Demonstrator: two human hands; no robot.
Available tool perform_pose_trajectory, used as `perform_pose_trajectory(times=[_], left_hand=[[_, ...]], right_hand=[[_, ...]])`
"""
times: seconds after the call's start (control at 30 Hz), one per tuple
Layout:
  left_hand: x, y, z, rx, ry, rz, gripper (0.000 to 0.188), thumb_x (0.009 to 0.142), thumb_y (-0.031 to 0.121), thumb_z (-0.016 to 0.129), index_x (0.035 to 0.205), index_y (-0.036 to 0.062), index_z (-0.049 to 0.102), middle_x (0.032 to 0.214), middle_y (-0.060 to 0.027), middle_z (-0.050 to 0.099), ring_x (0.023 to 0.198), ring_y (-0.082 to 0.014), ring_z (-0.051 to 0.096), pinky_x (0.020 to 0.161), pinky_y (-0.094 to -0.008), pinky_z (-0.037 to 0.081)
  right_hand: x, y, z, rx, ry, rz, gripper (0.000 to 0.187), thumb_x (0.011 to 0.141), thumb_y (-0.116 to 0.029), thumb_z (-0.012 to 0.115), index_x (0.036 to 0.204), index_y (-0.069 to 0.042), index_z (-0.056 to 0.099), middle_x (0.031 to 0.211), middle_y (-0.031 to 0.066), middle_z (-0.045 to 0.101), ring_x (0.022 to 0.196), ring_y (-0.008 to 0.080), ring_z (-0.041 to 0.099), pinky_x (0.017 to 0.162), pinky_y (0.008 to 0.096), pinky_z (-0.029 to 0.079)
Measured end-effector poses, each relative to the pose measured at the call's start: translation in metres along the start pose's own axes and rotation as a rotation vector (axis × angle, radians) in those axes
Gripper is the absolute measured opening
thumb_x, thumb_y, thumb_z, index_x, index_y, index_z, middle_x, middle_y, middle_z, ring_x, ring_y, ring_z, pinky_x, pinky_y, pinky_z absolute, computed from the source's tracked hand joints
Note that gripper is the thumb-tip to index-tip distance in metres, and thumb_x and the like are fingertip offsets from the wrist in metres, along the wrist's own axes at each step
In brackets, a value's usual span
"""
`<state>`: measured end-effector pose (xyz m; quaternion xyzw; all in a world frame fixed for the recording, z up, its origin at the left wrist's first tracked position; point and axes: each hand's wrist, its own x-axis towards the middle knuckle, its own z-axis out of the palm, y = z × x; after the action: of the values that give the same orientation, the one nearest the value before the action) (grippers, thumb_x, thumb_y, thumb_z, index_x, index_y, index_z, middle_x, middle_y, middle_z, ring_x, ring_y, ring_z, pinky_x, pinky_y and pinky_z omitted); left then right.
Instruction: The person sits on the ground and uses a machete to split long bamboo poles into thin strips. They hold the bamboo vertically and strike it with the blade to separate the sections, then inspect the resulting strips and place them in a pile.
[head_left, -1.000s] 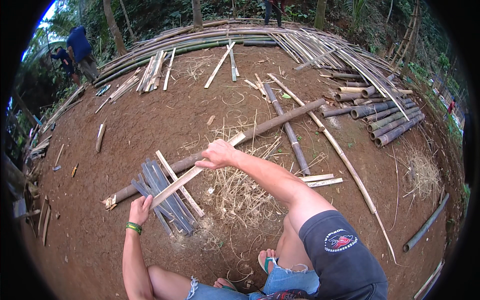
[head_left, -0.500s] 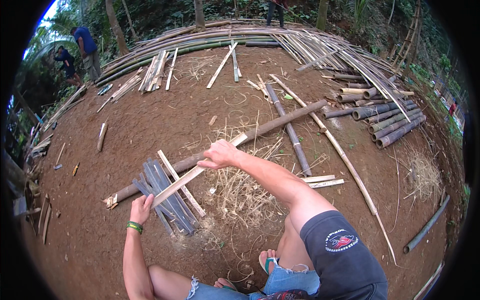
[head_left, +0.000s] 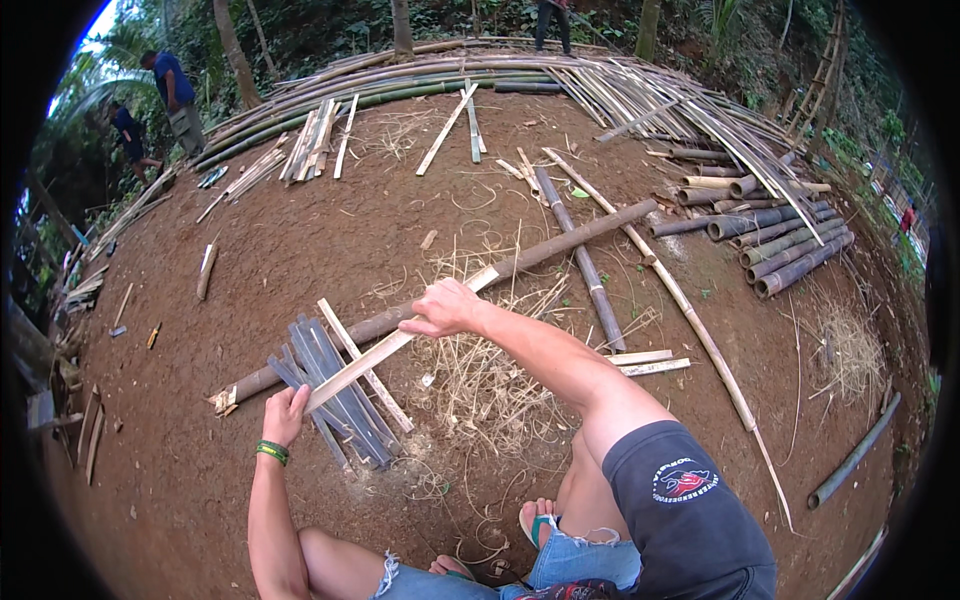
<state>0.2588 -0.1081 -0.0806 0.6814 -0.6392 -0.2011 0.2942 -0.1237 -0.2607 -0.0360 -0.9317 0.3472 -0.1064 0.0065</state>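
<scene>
A pale split bamboo slat (head_left: 362, 364) slants up to the right between my hands. My left hand (head_left: 285, 416), with a green band at the wrist, is closed round its lower left end. Further up, my right hand (head_left: 446, 308) grips the slat from above, and the pale far end shows beyond the knuckles. Beneath the slat, a long brown bamboo pole (head_left: 575, 238) lies across the ground in nearly the same direction. Several dark bamboo strips (head_left: 348, 410) lie in a bundle just right of my left hand, with a single pale slat (head_left: 368, 370) across them.
Curly bamboo shavings (head_left: 490, 385) cover the soil before my feet. Cut bamboo lengths (head_left: 790, 250) are stacked at the right. Long poles (head_left: 380, 95) and split strips line the back. An orange-handled tool (head_left: 153, 336) lies far left. Other people (head_left: 172, 85) stand at the back.
Both hands keep the same hold on the slat, with almost no movement. The people at the far left have shifted slightly.
</scene>
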Motion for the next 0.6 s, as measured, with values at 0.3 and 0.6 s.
perform_pose_trajectory(times=[0.3, 0.6], left_hand=[[0.003, -0.013, 0.001, 0.006, 0.008, 0.009, 0.055, 0.099, 0.039, 0.061, 0.069, -0.0055, 0.052, 0.061, -0.0224, 0.044, 0.055, -0.0216, 0.041, 0.056, -0.0431, 0.039], [0.003, -0.012, 0.001, 0.024, 0.006, 0.0, 0.056, 0.099, 0.04, 0.06, 0.069, -0.0061, 0.052, 0.061, -0.0237, 0.046, 0.054, -0.0233, 0.042, 0.056, -0.0434, 0.04]], right_hand=[[-0.001, -0.005, -0.006, 0.013, -0.004, 0.012, 0.066, 0.096, -0.063, 0.048, 0.072, -0.006, 0.072, 0.07, 0.0189, 0.069, 0.073, 0.0376, 0.07, 0.069, 0.0459, 0.056], [0.0, -0.004, -0.006, -0.014, -0.03, 0.015, 0.068, 0.097, -0.064, 0.045, 0.073, -0.006, 0.072, 0.071, 0.0182, 0.069, 0.074, 0.0367, 0.071, 0.07, 0.0455, 0.056]])
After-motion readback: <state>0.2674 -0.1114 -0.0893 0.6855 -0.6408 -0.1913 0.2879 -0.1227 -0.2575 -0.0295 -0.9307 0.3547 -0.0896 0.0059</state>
